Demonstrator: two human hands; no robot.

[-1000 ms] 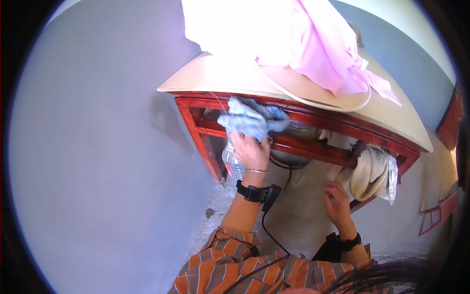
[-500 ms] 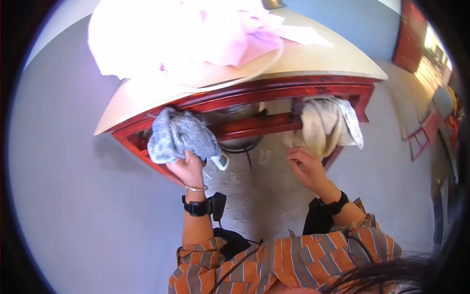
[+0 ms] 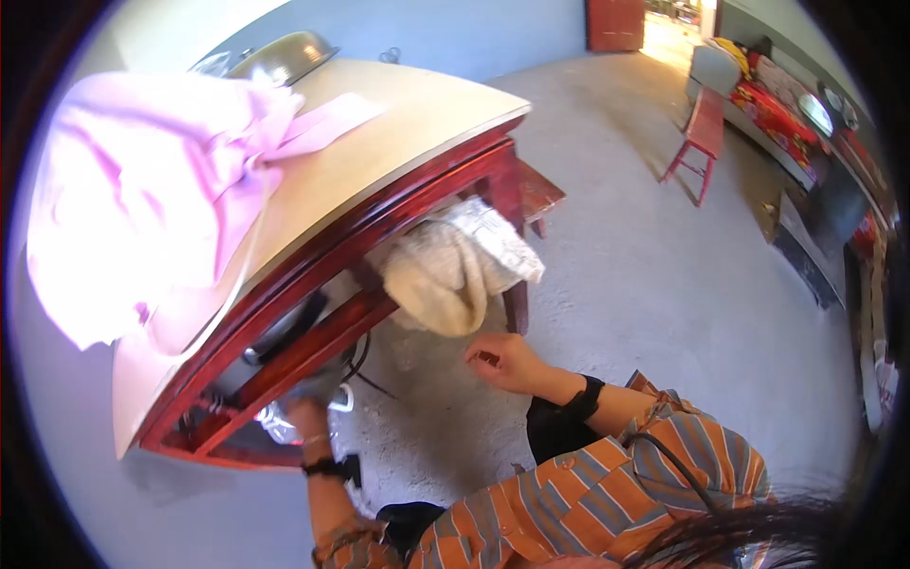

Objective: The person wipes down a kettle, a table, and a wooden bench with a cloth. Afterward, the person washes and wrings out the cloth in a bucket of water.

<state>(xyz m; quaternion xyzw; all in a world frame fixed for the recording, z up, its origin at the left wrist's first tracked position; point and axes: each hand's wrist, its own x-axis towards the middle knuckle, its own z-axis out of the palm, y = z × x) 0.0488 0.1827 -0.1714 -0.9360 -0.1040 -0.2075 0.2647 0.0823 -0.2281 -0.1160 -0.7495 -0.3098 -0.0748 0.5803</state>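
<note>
- Reaching in at the low left end of the counter (image 3: 379, 204) frame with my left hand (image 3: 309, 415); fingers blurred and part hidden, can't tell if that grip is apart or clamped on something.
- See-through bottle (image 3: 277, 427) sits just left of that hand, by the frame's lower rail. Long axis: can't read it. Contact: can't confirm.
- Grey blurred thing (image 3: 320, 381) just ahead of the left fingers; can't name it.
- Left is the nearer hand for both, right is well apart from them.
- Right hand (image 3: 512, 363): fingers part-curled, small gap to the thumb, nothing seen in that grip.
- Beige cloth (image 3: 436, 280) lies ahead and slightly left of it, near, hanging in loose folds at the rail. Pale packet (image 3: 498, 237) against its far side.
- Counter top: pink cloth (image 3: 171, 180) at left, pale cord (image 3: 248, 261) along the front, brass-coloured basin (image 3: 289, 57) at the back.
- Room: bare grey floor (image 3: 626, 313), blue wall (image 3: 474, 38), red bench (image 3: 705, 123) off right, bright doorway (image 3: 671, 40) beyond.
</note>
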